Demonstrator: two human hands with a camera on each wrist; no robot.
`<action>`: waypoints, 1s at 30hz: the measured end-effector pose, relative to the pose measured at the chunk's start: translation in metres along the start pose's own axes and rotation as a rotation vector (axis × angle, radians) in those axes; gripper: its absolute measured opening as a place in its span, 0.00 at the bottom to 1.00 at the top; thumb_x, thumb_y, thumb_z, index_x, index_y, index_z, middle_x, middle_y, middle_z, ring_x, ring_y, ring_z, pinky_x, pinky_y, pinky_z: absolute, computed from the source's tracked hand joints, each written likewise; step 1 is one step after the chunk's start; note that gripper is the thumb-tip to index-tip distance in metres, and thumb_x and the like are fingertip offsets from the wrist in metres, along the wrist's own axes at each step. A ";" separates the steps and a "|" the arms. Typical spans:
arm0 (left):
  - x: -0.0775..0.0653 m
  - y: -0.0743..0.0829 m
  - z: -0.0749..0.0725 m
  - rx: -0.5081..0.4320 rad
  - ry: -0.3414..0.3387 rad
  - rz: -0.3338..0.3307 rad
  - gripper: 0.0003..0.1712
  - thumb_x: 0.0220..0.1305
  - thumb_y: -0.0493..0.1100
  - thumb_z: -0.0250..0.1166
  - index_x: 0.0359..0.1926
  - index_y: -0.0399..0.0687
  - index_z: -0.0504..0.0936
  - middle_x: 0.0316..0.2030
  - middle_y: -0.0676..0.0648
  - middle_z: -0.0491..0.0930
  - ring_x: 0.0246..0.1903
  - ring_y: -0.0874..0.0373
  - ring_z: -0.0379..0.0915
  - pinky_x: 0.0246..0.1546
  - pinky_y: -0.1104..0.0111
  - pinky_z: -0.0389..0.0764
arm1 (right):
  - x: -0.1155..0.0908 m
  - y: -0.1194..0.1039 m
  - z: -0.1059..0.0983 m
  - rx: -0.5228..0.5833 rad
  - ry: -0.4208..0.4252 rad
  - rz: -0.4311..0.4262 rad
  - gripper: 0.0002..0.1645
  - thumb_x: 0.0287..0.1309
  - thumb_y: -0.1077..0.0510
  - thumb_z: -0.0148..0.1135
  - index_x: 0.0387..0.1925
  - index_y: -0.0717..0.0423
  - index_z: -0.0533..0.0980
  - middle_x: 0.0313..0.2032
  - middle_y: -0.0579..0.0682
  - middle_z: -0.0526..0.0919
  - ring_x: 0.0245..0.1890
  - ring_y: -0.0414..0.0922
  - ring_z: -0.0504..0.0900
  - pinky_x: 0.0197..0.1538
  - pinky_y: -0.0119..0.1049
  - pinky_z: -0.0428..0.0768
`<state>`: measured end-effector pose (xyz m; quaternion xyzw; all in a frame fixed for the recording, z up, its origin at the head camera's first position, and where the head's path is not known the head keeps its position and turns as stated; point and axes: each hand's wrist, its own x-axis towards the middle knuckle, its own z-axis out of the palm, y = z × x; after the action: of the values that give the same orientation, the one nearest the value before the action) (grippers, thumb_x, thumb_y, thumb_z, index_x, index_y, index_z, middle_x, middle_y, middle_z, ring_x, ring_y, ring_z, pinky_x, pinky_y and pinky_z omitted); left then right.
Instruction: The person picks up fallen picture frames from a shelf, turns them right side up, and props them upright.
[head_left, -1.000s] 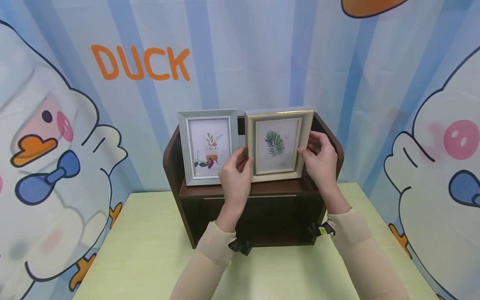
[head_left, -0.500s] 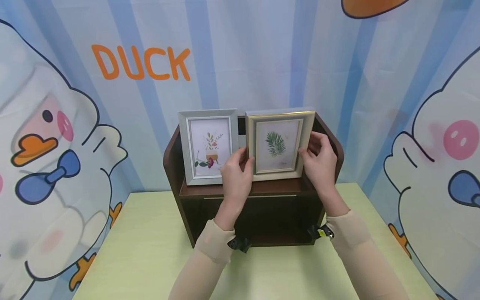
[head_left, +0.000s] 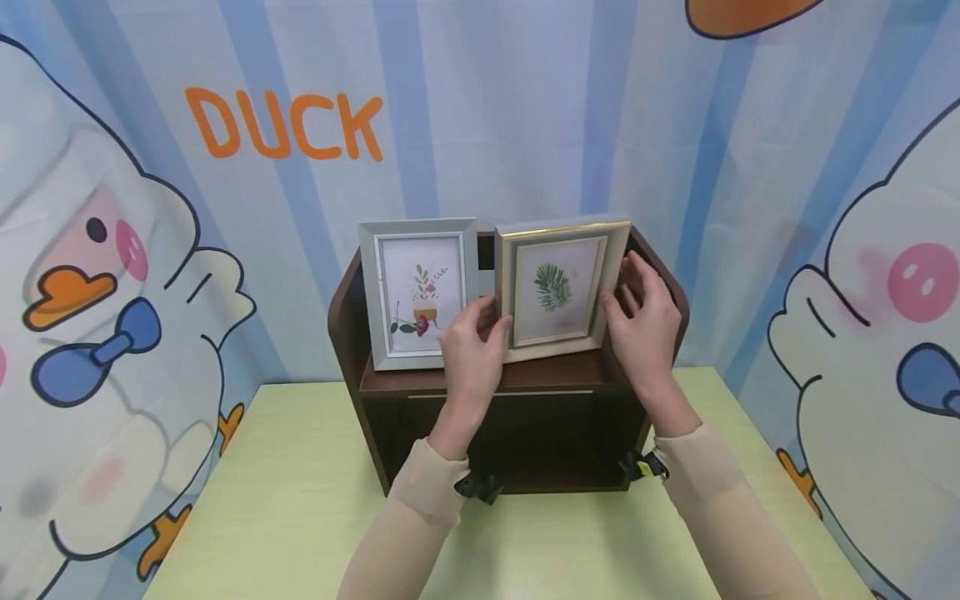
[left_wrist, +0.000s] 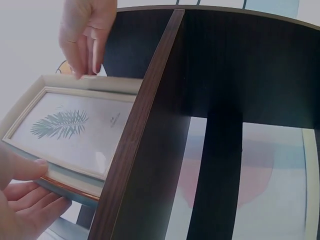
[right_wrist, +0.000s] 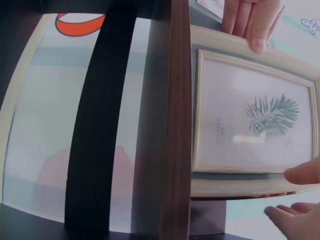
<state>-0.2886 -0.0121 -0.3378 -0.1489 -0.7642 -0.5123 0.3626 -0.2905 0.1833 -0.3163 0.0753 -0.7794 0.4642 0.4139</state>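
Note:
A gold-and-cream picture frame (head_left: 558,287) with a green leaf print stands slightly turned on the right part of the upper shelf. My left hand (head_left: 474,354) pinches its left side, thumb in front and fingers behind, as the left wrist view shows too. At the opposite side is my right hand (head_left: 643,325), its thumb by the frame's edge. In the right wrist view, the right fingers (right_wrist: 287,215) are spread apart from the frame. A grey-white picture frame (head_left: 375,292) with a potted-plant print stands upright at left, partly covered by my left hand.
The dark brown two-tier shelf (head_left: 495,382) stands on a pale yellow-green table (head_left: 300,467). Its raised side panels flank the frames, the right one close to my right hand. A duck-print curtain (head_left: 510,108) hangs behind.
The leaf-print frame has shifted slightly right and turned a little. My right fingers have loosened and spread away from its edge. My left hand keeps its pinch; the grey-white frame stays put.

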 end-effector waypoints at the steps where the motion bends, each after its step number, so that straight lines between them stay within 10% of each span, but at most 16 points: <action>1: 0.000 0.000 0.000 -0.002 0.006 0.004 0.17 0.59 0.37 0.67 0.49 0.35 0.80 0.40 0.39 0.84 0.38 0.52 0.83 0.38 0.68 0.84 | 0.000 -0.001 0.000 -0.008 0.014 -0.022 0.32 0.58 0.63 0.63 0.64 0.57 0.67 0.58 0.57 0.74 0.61 0.48 0.73 0.60 0.39 0.75; 30: -0.016 0.005 0.015 -0.015 0.144 0.091 0.16 0.51 0.39 0.73 0.42 0.39 0.82 0.35 0.44 0.83 0.34 0.56 0.82 0.33 0.70 0.83 | 0.019 -0.044 -0.011 0.099 0.086 -0.179 0.24 0.57 0.63 0.64 0.56 0.64 0.75 0.53 0.61 0.79 0.56 0.52 0.76 0.60 0.40 0.75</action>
<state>-0.2804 0.0055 -0.3482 -0.1489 -0.7247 -0.5105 0.4381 -0.2738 0.1728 -0.2715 0.1448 -0.7270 0.4664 0.4826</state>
